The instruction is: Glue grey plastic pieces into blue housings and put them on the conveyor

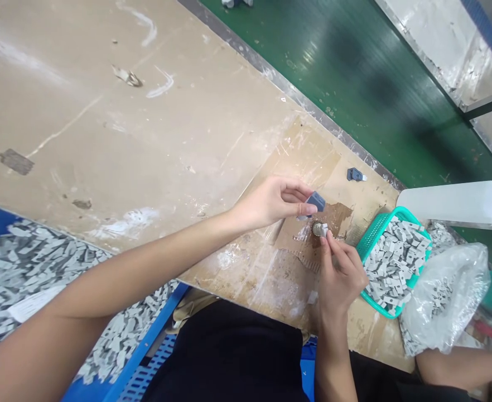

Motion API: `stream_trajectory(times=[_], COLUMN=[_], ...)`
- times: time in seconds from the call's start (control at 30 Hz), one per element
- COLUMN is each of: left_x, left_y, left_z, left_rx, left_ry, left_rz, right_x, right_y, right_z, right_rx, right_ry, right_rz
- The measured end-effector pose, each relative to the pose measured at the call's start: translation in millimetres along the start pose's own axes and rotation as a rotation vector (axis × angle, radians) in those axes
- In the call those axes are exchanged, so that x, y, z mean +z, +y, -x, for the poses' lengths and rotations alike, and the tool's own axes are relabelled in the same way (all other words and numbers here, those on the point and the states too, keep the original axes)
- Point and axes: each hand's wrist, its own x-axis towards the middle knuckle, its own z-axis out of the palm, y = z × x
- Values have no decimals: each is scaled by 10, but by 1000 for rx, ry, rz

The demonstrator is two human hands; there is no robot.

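My left hand (285, 202) pinches a dark grey-blue plastic part (316, 201) between thumb and fingers, just above the worktable. My right hand (341, 268) is closed, thumb against forefinger, on a small light-grey piece (323, 228). This piece is at a small round, whitish-crusted thing (317, 229), whose kind I cannot make out. Both hands are close together over a torn, stained piece of cardboard (290, 240). Farther off, a similar dark grey-blue part with a white tip (356, 175) lies on the table.
Right of my right hand stands a green basket (365, 243) full of small grey parts. Behind it lies a white bottle (451, 202), beside a clear plastic bag (459, 290). A green conveyor belt (313, 61) borders the table (166, 139). Many grey parts (32, 268) fill a blue container at left. Another person's arm (463, 365) shows lower right.
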Motion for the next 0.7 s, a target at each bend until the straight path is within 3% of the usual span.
stream_trajectory(times=[0.13, 0.33, 0.7], left_x=[41, 189, 280], left_y=[-53, -146, -126], left_z=[23, 112, 215], left_rx=[9, -28, -48], left_ry=[-80, -122, -206], left_rz=[-90, -176, -99], right_x=[-103, -236, -339], right_y=[-82, -180, -219], right_z=[-23, -45, -55], right_rx=[104, 122, 138], right_ry=[13, 73, -114], right_rz=[-139, -199, -311])
